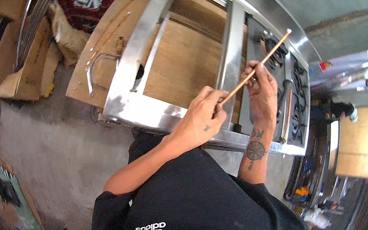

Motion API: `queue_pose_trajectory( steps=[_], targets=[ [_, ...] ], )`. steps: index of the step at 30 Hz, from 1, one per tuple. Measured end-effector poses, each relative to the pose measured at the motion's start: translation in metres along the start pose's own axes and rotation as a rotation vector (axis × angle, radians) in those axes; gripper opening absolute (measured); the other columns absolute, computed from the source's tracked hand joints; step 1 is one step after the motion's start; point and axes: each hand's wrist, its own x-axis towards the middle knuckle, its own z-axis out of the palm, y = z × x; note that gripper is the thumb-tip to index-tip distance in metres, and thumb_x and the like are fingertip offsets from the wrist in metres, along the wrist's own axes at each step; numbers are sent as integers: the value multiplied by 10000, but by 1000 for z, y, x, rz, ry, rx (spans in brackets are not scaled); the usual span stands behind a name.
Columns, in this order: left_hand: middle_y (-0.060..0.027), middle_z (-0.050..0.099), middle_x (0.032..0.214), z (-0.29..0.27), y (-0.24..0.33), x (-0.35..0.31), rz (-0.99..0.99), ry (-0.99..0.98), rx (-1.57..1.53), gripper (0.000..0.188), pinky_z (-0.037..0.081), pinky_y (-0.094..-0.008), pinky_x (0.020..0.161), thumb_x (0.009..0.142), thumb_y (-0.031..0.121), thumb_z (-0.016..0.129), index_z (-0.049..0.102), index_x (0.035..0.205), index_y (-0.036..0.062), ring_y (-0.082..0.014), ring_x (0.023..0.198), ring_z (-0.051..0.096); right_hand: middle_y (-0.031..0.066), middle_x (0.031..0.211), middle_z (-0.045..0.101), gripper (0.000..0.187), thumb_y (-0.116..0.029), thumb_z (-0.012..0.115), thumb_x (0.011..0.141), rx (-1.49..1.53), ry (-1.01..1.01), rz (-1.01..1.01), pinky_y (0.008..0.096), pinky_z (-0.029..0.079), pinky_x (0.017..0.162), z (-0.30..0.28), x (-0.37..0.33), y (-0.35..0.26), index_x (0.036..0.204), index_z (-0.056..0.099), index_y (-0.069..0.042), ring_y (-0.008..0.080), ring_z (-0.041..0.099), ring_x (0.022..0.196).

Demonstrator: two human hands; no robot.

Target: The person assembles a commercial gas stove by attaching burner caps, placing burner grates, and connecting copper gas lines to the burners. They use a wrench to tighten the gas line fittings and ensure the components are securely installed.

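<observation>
My left hand is closed around the lower end of a thin copper tube. My right hand pinches the same tube farther up, between thumb and fingers. The tube slants up to the right, and a pale fitting caps its far end. Both hands are above the front part of a stainless steel stove frame. Through the frame's left opening a wooden board shows. Black burners sit in its right part, with another copper tube lying beside them.
At the left, the wooden board carries more thin tubes, a wrench and a screwdriver. Beyond it stand a cardboard box and a red crate. Metal sheets and a wooden panel are at the right.
</observation>
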Motion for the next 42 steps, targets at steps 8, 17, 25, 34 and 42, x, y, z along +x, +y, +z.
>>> queue_pose_trajectory(
  steps=[8,17,25,34,42],
  targets=[
    [-105,601,1046,-15,15,-17,-140,-69,-38,354,531,-277,750,979,-48,584,651,1325,-18,-147,942,631,139,1146,710,540,-384,521,1140,122,109,41,301,584,865,-17,-3,3,1366,601,100,169,689,981],
    [-123,590,1055,-43,17,-54,-121,-15,242,311,525,-296,696,990,-22,606,667,1294,-48,-132,821,620,127,1161,716,441,-296,601,1113,231,138,-149,317,581,928,-45,34,-9,1338,626,82,179,697,1018],
    [-141,602,1091,-47,22,-67,-149,-1,333,339,597,-316,766,983,-49,607,664,1317,-54,-181,909,673,125,1125,719,339,-195,692,1060,266,124,-126,297,602,899,-38,46,-4,1275,684,67,180,701,1014],
    [-156,589,1135,-55,16,-73,-70,20,478,379,584,-308,722,969,-72,620,662,1345,-43,-189,924,651,115,1087,729,332,-176,740,1026,230,139,-118,284,610,869,-27,45,-9,1241,696,73,169,705,980],
    [-160,570,1137,-55,9,-73,-3,64,499,402,566,-315,701,946,-107,635,666,1342,-44,-180,894,634,138,1098,715,368,-198,708,1051,212,141,-129,311,619,888,-27,50,-5,1255,672,106,179,708,963]
  ],
)
